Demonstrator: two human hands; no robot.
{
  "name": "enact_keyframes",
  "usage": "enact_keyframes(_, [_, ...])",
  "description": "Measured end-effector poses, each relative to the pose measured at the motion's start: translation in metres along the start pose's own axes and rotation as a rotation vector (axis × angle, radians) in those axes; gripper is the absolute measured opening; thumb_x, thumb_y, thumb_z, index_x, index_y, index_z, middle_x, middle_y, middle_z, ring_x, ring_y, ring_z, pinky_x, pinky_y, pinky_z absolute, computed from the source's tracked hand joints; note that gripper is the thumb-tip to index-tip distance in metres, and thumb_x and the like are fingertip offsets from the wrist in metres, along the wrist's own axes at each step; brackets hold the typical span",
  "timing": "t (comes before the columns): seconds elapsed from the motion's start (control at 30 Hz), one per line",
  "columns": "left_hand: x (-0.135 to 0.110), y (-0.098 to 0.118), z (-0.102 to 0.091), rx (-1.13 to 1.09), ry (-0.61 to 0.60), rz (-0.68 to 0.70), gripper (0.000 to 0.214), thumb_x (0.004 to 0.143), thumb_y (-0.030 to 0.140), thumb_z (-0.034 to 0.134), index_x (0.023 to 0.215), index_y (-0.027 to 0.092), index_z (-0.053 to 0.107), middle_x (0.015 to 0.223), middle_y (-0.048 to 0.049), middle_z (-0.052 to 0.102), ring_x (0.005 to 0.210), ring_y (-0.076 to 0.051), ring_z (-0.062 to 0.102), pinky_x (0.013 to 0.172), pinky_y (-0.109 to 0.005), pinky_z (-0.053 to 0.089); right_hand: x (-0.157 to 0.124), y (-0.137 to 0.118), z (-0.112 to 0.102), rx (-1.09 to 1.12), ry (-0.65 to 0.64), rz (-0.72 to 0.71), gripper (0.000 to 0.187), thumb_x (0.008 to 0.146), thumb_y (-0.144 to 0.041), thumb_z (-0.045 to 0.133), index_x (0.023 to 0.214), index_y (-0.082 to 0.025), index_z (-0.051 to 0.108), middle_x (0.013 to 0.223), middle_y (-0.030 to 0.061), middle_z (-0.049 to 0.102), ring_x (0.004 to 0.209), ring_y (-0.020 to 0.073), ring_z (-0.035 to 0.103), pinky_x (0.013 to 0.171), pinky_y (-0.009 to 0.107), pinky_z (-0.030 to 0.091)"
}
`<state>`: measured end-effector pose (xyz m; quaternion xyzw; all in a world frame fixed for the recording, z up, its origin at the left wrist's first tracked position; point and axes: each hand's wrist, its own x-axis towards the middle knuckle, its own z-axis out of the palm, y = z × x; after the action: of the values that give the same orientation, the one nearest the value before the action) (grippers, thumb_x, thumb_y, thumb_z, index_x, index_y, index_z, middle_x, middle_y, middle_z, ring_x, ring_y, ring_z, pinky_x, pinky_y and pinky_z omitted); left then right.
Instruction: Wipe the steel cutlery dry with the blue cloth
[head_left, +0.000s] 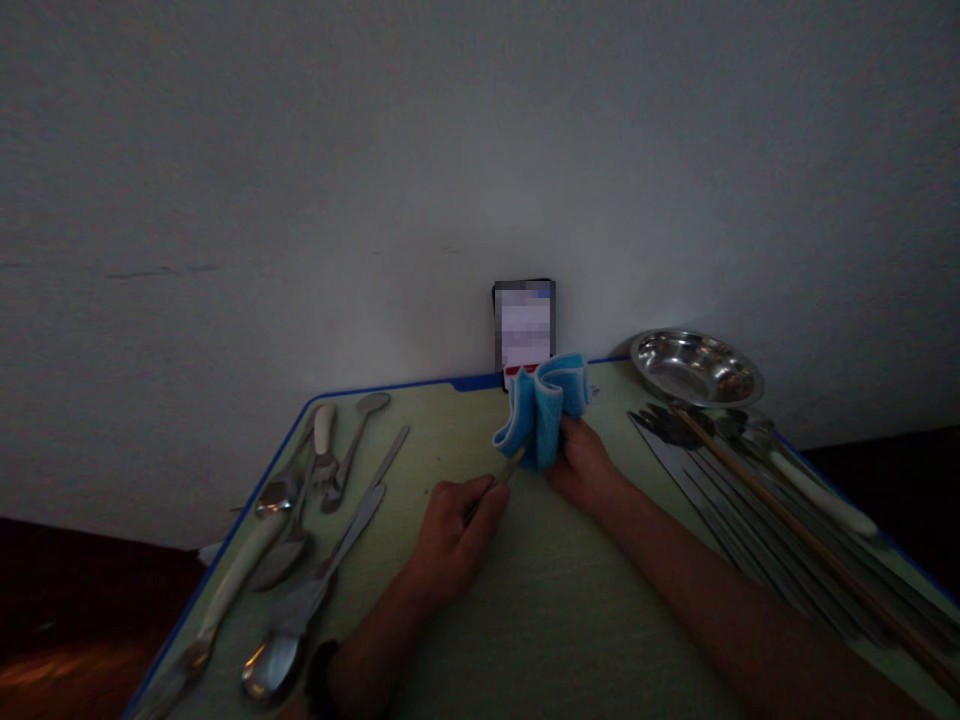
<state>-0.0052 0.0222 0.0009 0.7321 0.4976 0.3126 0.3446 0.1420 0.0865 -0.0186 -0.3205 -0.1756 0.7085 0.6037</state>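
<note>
My left hand (456, 532) is closed round one end of a slim utensil (511, 467). Its other end runs into a folded blue cloth (549, 415) with pale edges, so its kind is hidden. My right hand (585, 462) grips that cloth from the right side, its fingers mostly behind the fabric. Both hands are above the middle of a pale green table (540, 620). To the left of my hands lie a table knife (360, 522), a fork with a white handle (324, 440) and a spoon (358, 440).
A steel bowl (697, 370) stands at the back right, beside long metal utensils and a brown wooden stick (780, 510). More spoons, including a large shiny one (274, 660), line the left side. A phone (525, 325) leans against the grey wall (420, 180).
</note>
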Motion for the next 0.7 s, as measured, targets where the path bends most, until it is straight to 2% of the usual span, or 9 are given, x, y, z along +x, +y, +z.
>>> enact_keyframes(0.17, [0.000,0.003,0.003,-0.016,-0.009,0.006,0.039,0.086,0.039,0.035,0.052,0.019,0.035,0.045,0.0061,0.029,0.042,-0.008,0.033,0.044,-0.022,0.026,0.002,0.004,-0.001,0.046,0.084,0.035,0.014,0.072,-0.034,0.060,0.070,-0.020,0.060,0.060,-0.0046,0.063,0.061,0.0129,0.057,0.071,0.030,0.048])
enact_keyframes(0.43, [0.002,-0.001,0.006,-0.202,0.093,-0.129,0.043,0.086,0.042,0.036,0.050,0.019,0.037,0.045,0.0054,0.033,0.041,-0.008,0.032,0.042,-0.023,0.026,0.001,0.002,-0.004,-0.049,-0.083,0.071,0.012,0.065,-0.026,0.068,0.074,-0.019,0.062,0.064,-0.0032,0.066,0.071,0.0146,0.061,0.073,0.029,0.047])
enact_keyframes(0.63, [0.002,-0.007,0.009,-0.204,0.163,-0.185,0.049,0.089,0.046,0.027,0.048,0.019,0.034,0.045,0.0045,0.032,0.042,-0.009,0.032,0.044,-0.024,0.026,-0.005,0.002,-0.004,-0.132,-0.154,0.095,0.015,0.066,-0.025,0.067,0.079,-0.018,0.064,0.066,-0.0018,0.067,0.070,0.0144,0.061,0.072,0.030,0.047])
enact_keyframes(0.7, [0.002,-0.007,0.008,-0.202,0.164,-0.189,0.049,0.089,0.046,0.026,0.049,0.019,0.035,0.046,0.0045,0.032,0.043,-0.009,0.033,0.044,-0.025,0.025,-0.004,0.002,-0.003,-0.112,-0.139,0.094,0.012,0.067,-0.025,0.066,0.078,-0.019,0.064,0.066,-0.0019,0.067,0.068,0.0143,0.061,0.072,0.030,0.047])
